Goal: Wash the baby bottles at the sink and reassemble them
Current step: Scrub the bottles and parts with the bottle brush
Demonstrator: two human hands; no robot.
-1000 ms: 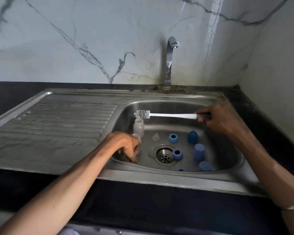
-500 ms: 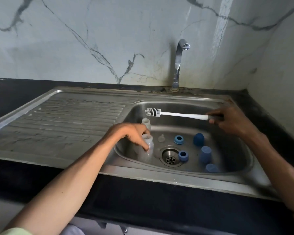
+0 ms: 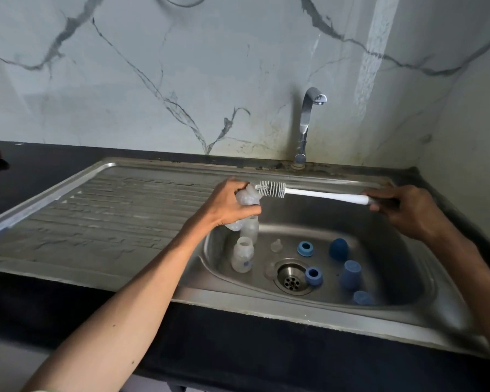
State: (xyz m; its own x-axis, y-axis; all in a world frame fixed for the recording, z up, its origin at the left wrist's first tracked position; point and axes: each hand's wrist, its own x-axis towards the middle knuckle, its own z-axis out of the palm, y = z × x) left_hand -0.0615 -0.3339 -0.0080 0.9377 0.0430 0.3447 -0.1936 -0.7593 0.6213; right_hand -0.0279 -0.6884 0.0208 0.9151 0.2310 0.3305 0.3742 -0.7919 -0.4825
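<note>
We are early on: our left hand (image 3: 227, 202) grips one bottle (image 3: 246, 198) above the sink (image 3: 408, 315), our right hand (image 3: 402, 207) holds the brush (image 3: 272, 189) at its mouth. Two bottles (image 3: 242, 254), collars and caps lie unwashed below; the tap (image 3: 309, 120) looks dry.

A pale marble-look wall (image 3: 181, 66) with dark grey veins runs behind, meeting a plain side wall (image 3: 470, 114) at the right corner. A streak of light (image 3: 372, 55) falls down the marble. Below, a black countertop (image 3: 40, 162), grimy along the wall joint (image 3: 266, 164).
</note>
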